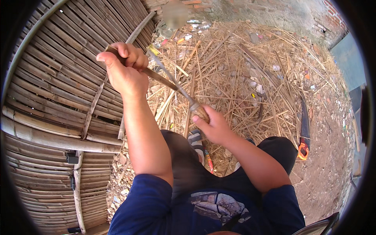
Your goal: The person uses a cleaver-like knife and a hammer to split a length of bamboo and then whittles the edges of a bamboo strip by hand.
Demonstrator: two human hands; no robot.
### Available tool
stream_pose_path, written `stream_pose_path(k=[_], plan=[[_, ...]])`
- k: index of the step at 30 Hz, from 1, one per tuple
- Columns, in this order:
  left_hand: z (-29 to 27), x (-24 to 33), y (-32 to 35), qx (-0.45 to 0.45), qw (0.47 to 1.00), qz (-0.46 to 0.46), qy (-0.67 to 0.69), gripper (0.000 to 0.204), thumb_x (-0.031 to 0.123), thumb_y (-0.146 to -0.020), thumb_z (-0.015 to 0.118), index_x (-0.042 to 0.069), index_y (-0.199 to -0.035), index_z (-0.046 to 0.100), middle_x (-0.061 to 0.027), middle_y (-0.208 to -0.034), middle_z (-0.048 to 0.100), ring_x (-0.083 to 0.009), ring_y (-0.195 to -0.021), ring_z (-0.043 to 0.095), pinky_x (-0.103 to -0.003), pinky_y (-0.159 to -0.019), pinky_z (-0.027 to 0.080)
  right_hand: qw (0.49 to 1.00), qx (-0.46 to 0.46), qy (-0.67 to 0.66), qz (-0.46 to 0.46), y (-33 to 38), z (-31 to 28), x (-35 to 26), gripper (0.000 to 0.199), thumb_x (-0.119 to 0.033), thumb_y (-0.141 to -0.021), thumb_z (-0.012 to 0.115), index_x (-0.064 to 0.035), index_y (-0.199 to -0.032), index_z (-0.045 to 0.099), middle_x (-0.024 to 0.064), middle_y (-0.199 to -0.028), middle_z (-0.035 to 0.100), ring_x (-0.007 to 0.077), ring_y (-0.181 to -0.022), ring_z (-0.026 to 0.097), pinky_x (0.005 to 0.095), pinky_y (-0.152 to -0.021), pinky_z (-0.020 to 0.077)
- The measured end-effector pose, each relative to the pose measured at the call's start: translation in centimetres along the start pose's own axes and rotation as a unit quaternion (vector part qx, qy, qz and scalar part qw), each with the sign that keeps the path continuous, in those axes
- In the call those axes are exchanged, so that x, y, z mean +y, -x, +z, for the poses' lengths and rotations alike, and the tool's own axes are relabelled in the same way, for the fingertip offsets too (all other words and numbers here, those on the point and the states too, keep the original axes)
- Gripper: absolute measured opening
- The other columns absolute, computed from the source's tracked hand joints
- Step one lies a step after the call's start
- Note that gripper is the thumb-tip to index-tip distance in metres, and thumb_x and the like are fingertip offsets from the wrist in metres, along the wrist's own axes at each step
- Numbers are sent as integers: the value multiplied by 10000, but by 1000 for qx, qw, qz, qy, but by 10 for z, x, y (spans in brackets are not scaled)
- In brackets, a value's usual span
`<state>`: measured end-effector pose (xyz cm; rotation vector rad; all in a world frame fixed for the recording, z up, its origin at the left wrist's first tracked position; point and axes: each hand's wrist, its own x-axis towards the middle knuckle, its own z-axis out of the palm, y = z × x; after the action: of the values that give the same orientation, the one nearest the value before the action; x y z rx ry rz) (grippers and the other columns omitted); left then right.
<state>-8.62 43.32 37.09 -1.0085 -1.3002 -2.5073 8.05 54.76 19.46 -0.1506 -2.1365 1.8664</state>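
Note:
My left hand (126,70), raised at the upper left, is closed around a brown bamboo strip (161,80). The strip slants down to the right from my fist. My right hand (216,124), in front of my knees, grips the wooden handle (200,112) of a long knife. Its narrow grey blade (163,65) points up and to the left, and it crosses the strip's lower end just above the handle. Whether the edge cuts into the bamboo I cannot tell.
Thin bamboo shavings (231,74) and scraps cover the ground ahead. A handsaw (304,127) with an orange handle lies right of my knee. To the left is a bamboo-slat wall (51,78); a brick wall (254,11) stands behind. At the right edge leans a blue-grey panel (348,62).

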Motion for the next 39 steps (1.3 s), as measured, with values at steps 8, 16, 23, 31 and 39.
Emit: stream_pose_path(k=[8, 16, 23, 31, 39], plan=[[-17, -5, -2, -38, 999, 23, 21, 648, 777, -842, 485, 133, -780, 449, 54, -579, 265, -85, -492, 182, -272, -453, 158, 988, 14, 122, 91, -16, 7, 49, 400, -374, -949, 619, 15, -1041, 611, 186, -799, 637, 326, -738, 646, 418, -673, 484], [-45, 2, -5, 57, 994, 79, -41, 610, 740, -887, 486, 141, -786, 428, 31, -609, 270, -113, -524, 181, -285, -505, 157, 1000, -14, -18, -21, -21, 47, 45, 412, -373, -991, 565, 8, -1147, 552, 158, -746, 603, 271, -668, 610, 393, -645, 469], [-87, 14, -7, 148, 981, 96, -81, 605, 727, -927, 427, 139, -783, 422, 20, -596, 244, -128, -535, 152, -289, -516, 143, 999, -36, 25, -27, -31, 95, 77, 394, -356, -996, 537, 0, -1163, 548, 211, -814, 647, 378, -751, 664, 436, -669, 492], [-107, 13, -13, 151, 980, 99, -81, 614, 722, -930, 418, 127, -780, 399, 10, -604, 235, -130, -538, 155, -290, -512, 142, 929, 69, 209, 298, -17, 55, 193, 490, -453, -1005, 500, 5, -1131, 622, 162, -807, 635, 271, -767, 624, 406, -749, 492], [-105, 18, -22, 200, 960, 121, -154, 554, 611, -1018, 279, 116, -811, 417, 6, -603, 251, -133, -506, 158, -274, -479, 165, 998, -25, 32, 44, -51, 87, 101, 474, -450, -1012, 500, -7, -1146, 599, 146, -811, 631, 230, -737, 610, 386, -724, 486]])
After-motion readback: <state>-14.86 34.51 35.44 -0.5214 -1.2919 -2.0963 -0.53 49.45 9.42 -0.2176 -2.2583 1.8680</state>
